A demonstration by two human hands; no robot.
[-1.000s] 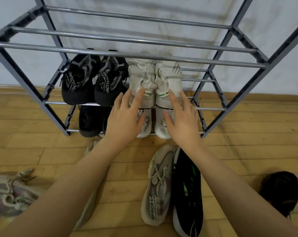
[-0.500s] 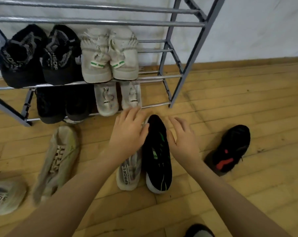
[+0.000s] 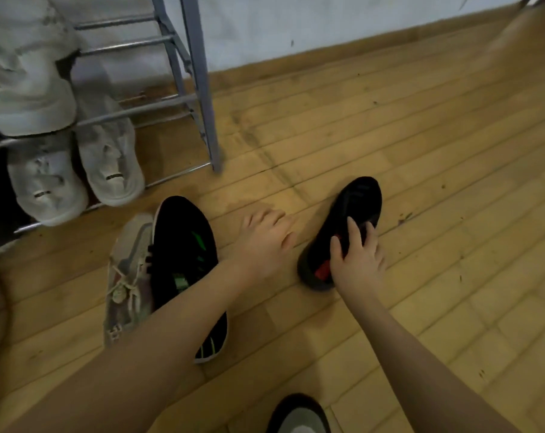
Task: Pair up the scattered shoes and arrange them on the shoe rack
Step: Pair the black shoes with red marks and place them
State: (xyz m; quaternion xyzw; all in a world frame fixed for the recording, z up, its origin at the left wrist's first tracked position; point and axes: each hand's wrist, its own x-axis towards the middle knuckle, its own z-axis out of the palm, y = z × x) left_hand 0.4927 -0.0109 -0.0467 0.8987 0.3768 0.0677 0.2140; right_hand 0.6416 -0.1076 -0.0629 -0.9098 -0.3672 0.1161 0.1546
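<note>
**Right hand on the black-and-red shoe, left hand hovering empty**

The right hand (image 3: 358, 260) is lying on the black shoe with red accents (image 3: 343, 232), fingers spread and curling over its near half; whether it is truly gripping or only touching is hard to judge. The left hand (image 3: 265, 242) is hanging loosely open just left of that shoe, fingers slightly bent, holding nothing and apparently apart from the shoe.

The black shoe with red accents is sitting on the wooden floor (image 3: 436, 170), toe pointing far and slightly right, well to the right of the shoe rack (image 3: 199, 89). Left of the left hand, a black shoe with green marks (image 3: 183, 245) is lying beside a beige laced shoe (image 3: 128, 276), the two touching along their sides, with the left forearm crossing over the black one's near end.

At far left, pale shoes (image 3: 108, 164) are resting on the rack's shelves, the upper ones cut off by the frame edge. Another shoe (image 3: 299, 414) is peeking in at the near edge, mostly cropped. The whole view is blurred, so details are indistinct.
</note>
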